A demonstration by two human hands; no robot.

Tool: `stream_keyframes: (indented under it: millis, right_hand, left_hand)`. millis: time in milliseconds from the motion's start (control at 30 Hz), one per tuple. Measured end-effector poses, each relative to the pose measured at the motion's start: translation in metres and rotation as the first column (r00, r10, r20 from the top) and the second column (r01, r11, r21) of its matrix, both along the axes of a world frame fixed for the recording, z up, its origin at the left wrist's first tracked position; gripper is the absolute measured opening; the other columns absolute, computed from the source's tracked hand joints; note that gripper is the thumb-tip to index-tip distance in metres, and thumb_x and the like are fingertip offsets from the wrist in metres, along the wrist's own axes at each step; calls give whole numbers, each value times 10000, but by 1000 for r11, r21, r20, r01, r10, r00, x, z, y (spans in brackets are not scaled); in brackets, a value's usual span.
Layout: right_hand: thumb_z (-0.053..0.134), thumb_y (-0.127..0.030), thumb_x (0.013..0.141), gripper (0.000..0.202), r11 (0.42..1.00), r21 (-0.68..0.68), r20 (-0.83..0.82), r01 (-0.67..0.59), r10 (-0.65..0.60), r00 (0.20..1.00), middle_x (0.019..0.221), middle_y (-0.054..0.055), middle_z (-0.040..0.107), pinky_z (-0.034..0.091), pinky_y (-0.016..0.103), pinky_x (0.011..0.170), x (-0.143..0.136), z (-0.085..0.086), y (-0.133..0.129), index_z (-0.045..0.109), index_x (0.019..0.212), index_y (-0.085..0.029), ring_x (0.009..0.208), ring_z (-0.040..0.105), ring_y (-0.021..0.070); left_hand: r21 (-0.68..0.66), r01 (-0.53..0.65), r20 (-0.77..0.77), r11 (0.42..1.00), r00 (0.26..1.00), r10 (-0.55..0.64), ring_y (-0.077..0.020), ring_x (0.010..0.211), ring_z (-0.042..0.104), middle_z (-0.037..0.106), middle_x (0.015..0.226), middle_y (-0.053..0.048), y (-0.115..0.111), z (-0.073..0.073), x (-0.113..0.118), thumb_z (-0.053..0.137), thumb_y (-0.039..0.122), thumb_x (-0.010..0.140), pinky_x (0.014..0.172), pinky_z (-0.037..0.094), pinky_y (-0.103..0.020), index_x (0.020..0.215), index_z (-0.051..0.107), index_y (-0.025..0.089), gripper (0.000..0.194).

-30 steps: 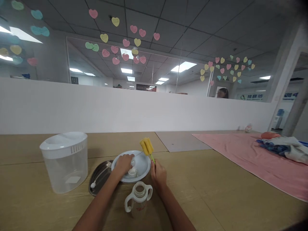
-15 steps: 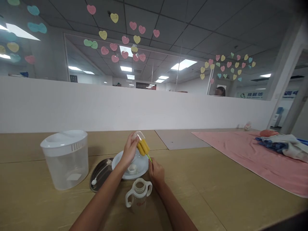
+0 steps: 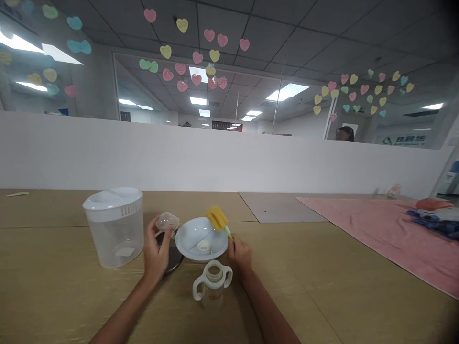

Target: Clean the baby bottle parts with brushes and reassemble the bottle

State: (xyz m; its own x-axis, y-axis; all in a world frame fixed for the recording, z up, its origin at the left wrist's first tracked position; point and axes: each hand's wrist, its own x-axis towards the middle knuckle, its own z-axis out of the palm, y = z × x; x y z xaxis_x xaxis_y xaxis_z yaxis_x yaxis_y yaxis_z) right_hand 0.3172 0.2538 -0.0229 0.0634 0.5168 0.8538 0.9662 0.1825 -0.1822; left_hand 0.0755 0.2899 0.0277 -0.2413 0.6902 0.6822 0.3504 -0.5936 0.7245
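My left hand [image 3: 157,253] holds a small clear plastic cap [image 3: 168,221] up over a metal tray [image 3: 173,255], just left of a white bowl [image 3: 190,236]. My right hand [image 3: 239,254] grips the green handle of a brush with a yellow sponge head [image 3: 216,218], which hovers over the bowl's far right rim. A small white ring [image 3: 203,246] lies inside the bowl. In front of the bowl, between my forearms, stands an open baby bottle with two white handles [image 3: 213,285].
A clear plastic container with a white lid [image 3: 114,225] stands left of my hands on the wooden table [image 3: 322,282]. A pink cloth [image 3: 387,239] with bundled items covers the right side. A white partition wall [image 3: 215,160] runs behind, with a person beyond it.
My left hand lifted the clear cap out of the bowl, held it at the sponge head, then carried it left and down over the metal tray. The view shifted slightly.
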Motion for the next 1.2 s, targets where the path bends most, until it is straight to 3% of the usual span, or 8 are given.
stream_keyframes:
  millis: [233,567,733,800,900,1033,1133,1200]
  right_hand:
    - [247,-372,916,434,990,-68,-187,120,-131,974,578,47,584,249,228,475,2,3,-6,591,780,-145,494,497,131]
    - [218,-392,917,451,992,-110,-208,68,-90,974,576,47,572,243,232,488,0,3,-4,550,731,-149,496,484,126]
    - [232,-403,915,436,992,-115,-219,52,-76,973,564,36,565,241,232,481,1,-1,-1,538,725,-159,499,488,130]
    - [242,-397,916,421,993,-115,-219,38,-62,974,557,28,560,241,233,481,1,-2,1,536,728,-161,492,485,128]
    - [254,-384,916,399,992,-124,-210,4,-30,977,570,25,566,246,231,486,1,-3,2,536,744,-162,500,492,127]
    - [255,-377,918,393,992,-126,-226,24,-52,973,580,29,569,245,229,487,2,-1,1,524,727,-164,511,494,124]
    - [254,-380,919,401,992,-114,-212,50,-74,974,561,29,563,231,234,475,2,0,0,517,709,-164,490,485,124]
    - [257,-369,920,395,994,-95,-203,44,-63,977,548,24,558,233,233,474,2,-1,1,514,703,-162,477,480,120]
  left_hand:
    - [-83,-193,-445,978,885,137,-250,902,555,589,963,-101,24,-32,-29,438,479,789,785,436,-371,1117,454,141,471]
    - [-247,-293,-743,924,670,14,-294,1044,510,576,1126,-121,27,-38,-24,413,345,814,871,366,-426,1208,449,158,439]
    - [-18,-243,-612,970,770,182,-270,1074,470,534,1182,-125,17,-16,-16,372,352,827,899,341,-410,1225,441,135,458]
    - [34,-107,-599,994,793,106,-237,1035,494,586,1112,-89,10,-2,-2,361,334,835,894,340,-379,1127,535,174,375]
    - [-97,124,-752,988,641,-154,-220,966,535,648,992,-51,3,17,32,385,297,831,859,345,-371,1013,623,233,306]
    - [-329,173,-858,929,356,-370,-279,893,566,681,817,-99,2,33,71,564,283,716,833,329,-427,843,699,200,203]
    - [-360,184,-843,915,357,-403,-247,840,588,687,778,-78,4,37,77,560,220,707,820,338,-394,798,695,195,165]
    - [-351,212,-798,912,442,-410,-217,828,595,686,803,-58,6,37,69,522,236,742,797,363,-351,817,679,199,178]
